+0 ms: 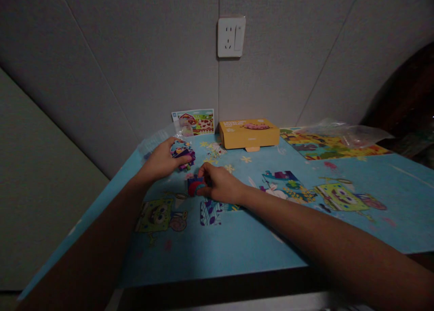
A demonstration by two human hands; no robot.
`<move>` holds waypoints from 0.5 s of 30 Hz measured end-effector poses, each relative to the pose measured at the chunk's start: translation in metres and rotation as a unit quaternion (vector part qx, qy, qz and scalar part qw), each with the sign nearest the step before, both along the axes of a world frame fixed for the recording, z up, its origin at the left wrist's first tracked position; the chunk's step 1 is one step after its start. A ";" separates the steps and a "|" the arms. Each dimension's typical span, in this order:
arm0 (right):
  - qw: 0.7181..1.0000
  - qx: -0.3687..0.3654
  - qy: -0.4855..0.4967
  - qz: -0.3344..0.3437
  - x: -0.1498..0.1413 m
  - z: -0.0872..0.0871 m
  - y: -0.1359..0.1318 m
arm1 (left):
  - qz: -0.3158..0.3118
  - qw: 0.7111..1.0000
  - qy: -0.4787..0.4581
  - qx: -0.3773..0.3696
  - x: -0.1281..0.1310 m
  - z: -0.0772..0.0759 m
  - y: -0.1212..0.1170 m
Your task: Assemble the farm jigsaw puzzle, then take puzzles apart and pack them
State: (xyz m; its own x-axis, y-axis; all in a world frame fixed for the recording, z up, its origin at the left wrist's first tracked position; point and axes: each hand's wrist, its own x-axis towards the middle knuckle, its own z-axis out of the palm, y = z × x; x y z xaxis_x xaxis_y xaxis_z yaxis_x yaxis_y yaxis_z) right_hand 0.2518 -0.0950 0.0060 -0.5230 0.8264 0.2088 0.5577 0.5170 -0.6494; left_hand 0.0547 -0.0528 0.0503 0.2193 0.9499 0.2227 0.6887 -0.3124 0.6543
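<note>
My left hand [164, 161] rests on the blue cartoon-printed table mat [257, 238], fingers curled around a small cluster of joined puzzle pieces [184, 155], mostly purple. My right hand [219, 184] lies just right of it, thumb and fingers pinched on a small red and blue puzzle piece [195, 185] that sits on the mat. A partly joined purple and white puzzle section [210, 211] lies directly below my right hand. Another assembled section [285, 185] with blue, green and white lies to the right of my right forearm.
A yellow puzzle box [248, 134] stands at the back by the wall. A picture card [194, 122] leans on the wall to its left. A colourful board under a clear plastic bag [342, 137] lies at the back right. A wall socket [231, 36] is above.
</note>
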 end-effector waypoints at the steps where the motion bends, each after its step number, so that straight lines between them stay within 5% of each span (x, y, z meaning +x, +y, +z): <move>1: 1.000 -0.004 0.028 0.007 0.000 0.000 0.000 | 0.008 1.000 -0.008 0.005 0.001 0.000 0.000; 8: 0.992 0.063 0.053 -0.093 0.006 0.003 0.005 | -0.212 0.974 0.042 -0.071 0.014 -0.010 -0.008; 15: 0.980 0.095 -0.131 -0.114 0.019 0.018 -0.003 | -0.187 0.977 0.075 -0.071 0.011 -0.012 -0.006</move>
State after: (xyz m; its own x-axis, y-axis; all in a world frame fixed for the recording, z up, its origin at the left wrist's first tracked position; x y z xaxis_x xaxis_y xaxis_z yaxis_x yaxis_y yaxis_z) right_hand 0.2712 -0.0985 0.0244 -0.3847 0.8874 0.2540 0.8079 0.4568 -0.3724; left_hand 0.0658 -0.0588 0.0381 0.5770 0.8161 0.0333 0.6346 -0.4736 0.6107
